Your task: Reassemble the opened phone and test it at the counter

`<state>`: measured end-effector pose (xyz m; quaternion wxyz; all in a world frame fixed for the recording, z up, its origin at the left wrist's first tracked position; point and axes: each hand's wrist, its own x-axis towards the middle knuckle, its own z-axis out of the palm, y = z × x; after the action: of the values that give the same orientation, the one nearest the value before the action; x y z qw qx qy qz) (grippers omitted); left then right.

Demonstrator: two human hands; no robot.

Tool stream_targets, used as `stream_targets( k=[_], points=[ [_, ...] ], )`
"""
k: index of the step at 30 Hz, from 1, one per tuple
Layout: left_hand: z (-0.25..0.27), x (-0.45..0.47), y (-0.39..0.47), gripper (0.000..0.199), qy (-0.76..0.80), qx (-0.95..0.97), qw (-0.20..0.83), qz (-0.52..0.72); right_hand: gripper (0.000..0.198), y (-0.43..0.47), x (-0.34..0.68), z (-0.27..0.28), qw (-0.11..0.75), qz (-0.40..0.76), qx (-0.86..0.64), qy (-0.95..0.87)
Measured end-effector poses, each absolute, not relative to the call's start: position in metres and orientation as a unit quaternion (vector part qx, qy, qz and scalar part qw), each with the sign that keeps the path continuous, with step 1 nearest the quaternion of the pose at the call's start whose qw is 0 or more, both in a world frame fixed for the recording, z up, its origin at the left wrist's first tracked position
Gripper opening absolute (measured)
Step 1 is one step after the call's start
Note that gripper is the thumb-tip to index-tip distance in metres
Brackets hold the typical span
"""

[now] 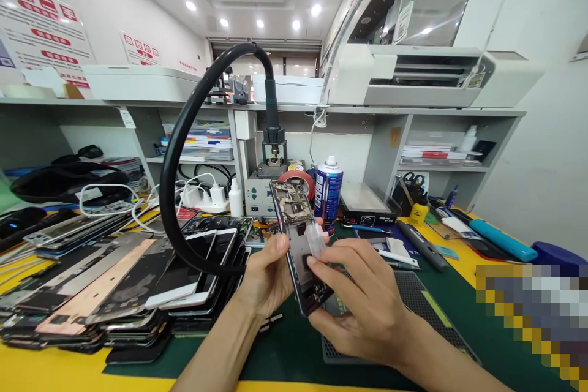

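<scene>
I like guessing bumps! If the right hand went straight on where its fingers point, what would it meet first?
Probably the opened phone; its fingertips look right against it, though depth is unclear.

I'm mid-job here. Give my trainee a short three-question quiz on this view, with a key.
1. Which hand's thumb lies against the left edge of the opened phone?
2. True or false: the spray can lies on its side.
3. The mat under the hands is: A) red, B) green, C) white.

Key:
1. The left hand.
2. False; the spray can stands upright.
3. B.
</scene>
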<state>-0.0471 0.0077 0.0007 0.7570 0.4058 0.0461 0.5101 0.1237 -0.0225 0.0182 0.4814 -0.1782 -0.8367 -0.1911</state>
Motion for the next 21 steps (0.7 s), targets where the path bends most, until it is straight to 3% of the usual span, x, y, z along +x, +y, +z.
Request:
stream_targets(
  k=[12, 16, 21],
  points=[
    [0.008, -0.043, 0.008, 0.055, 0.122, 0.399, 0.732, 0.538, 0.038, -0.017, 0.121, 0.013, 0.511, -0.169, -0.195, -0.820],
    [0.008, -0.041, 0.011, 0.040, 0.203, 0.404, 0.682, 0.575, 0.040, -0.016, 0.124, 0.016, 0.491, -0.072, -0.232, -0.837],
    [0.008, -0.041, 0.015, 0.036, 0.274, 0.439, 0.626, 0.583, 0.037, -0.017, 0.132, 0.021, 0.442, 0.064, -0.262, -0.856]
  ],
)
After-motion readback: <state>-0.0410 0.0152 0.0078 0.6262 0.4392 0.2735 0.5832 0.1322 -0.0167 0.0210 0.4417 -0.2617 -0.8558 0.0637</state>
